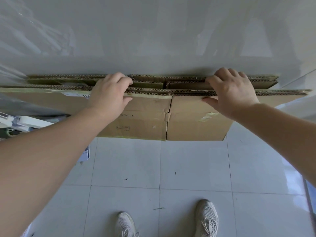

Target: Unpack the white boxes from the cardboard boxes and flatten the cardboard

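Sneakers (125,224) on tile floor (195,165), near edge. Flattened cardboard (147,120) stacked upright against far wall (153,40). Left hand (109,94) and right hand (230,93) both curl fingers over top edges, gripping stack. No white boxes visible; flattening looks mostly done.

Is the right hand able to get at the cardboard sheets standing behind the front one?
Probably yes: the right hand already curls over the front sheet, fingers on the back sheets; nothing blocks them.

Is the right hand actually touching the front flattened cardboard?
Touching. The head view shows the right hand gripping the front flattened cardboard: fingers curled over its top edge, thumb pressed on its face.
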